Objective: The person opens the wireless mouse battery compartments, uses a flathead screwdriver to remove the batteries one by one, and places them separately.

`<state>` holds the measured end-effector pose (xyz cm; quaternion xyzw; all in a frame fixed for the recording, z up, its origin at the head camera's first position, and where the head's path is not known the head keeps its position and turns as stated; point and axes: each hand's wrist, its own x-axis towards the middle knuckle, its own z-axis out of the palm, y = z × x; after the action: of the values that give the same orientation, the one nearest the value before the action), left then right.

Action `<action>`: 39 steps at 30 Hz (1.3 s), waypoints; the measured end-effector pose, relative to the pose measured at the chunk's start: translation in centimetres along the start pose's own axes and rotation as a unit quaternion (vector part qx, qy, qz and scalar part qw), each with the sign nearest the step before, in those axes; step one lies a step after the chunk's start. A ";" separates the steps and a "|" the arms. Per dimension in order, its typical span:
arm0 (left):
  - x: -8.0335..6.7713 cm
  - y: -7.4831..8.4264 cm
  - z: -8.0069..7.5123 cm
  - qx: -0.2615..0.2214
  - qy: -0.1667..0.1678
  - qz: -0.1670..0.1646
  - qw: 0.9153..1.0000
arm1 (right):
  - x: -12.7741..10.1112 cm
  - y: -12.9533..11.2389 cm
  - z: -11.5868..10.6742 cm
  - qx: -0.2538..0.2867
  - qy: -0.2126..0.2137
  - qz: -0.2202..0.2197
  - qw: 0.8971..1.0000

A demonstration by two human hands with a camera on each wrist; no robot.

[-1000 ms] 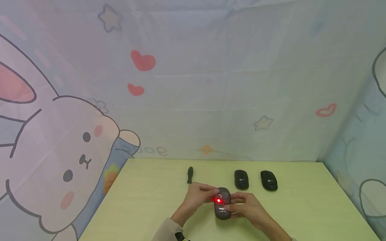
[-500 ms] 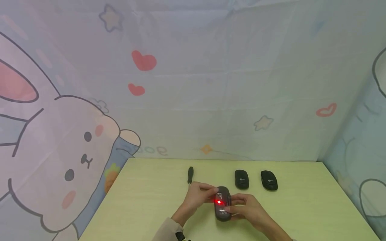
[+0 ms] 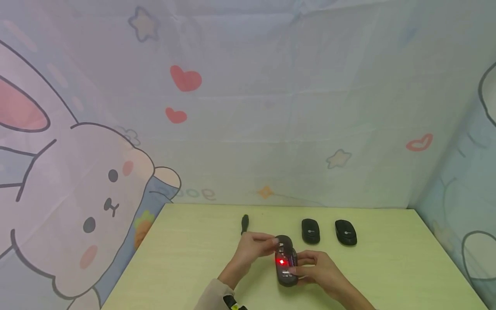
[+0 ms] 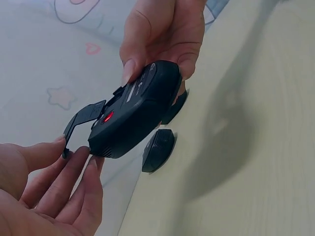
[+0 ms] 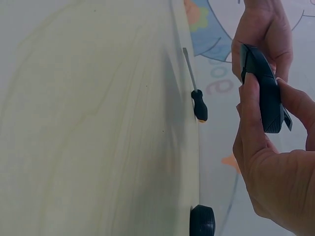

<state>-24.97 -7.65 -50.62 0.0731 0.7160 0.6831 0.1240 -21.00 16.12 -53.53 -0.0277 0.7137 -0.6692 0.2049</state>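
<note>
A black computer mouse [image 3: 286,269] is held belly-up just above the table, a red light [image 3: 281,261] glowing on its underside. My right hand [image 3: 318,270] grips its near end, thumb across the belly [image 4: 129,69]. My left hand [image 3: 251,248] pinches the thin black cover flap [image 4: 83,119], which stands lifted off the mouse's far end [image 3: 283,240]. In the right wrist view the mouse [image 5: 264,93] shows edge-on between the fingers of both hands.
Two more black mice [image 3: 310,230] [image 3: 345,232] lie at the back of the pale green table [image 3: 186,258]. A black-handled screwdriver [image 3: 244,224] lies behind my left hand. Printed cloth walls close in the back and both sides.
The cover flap has lifted away from the mouse's far end under my left fingers. The mouse has tilted slightly; both hands stay in place.
</note>
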 end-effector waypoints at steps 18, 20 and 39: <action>0.6 -0.6 -0.8 -0.008 0.015 -0.040 0.999 | 0.2 0.3 0.2 -0.007 -0.008 -0.001 1.000; 0.6 -0.5 -1.0 -0.009 0.017 -0.043 0.999 | 0.2 0.3 0.3 -0.002 -0.011 -0.004 1.000; 1.3 -0.1 -4.7 -0.065 0.025 -0.047 0.996 | 0.1 0.6 0.3 0.015 -0.025 -0.012 1.000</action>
<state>-27.49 -11.82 -50.69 0.0138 0.6758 0.7230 0.1425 -20.89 15.86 -54.10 -0.0500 0.6980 -0.6813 0.2149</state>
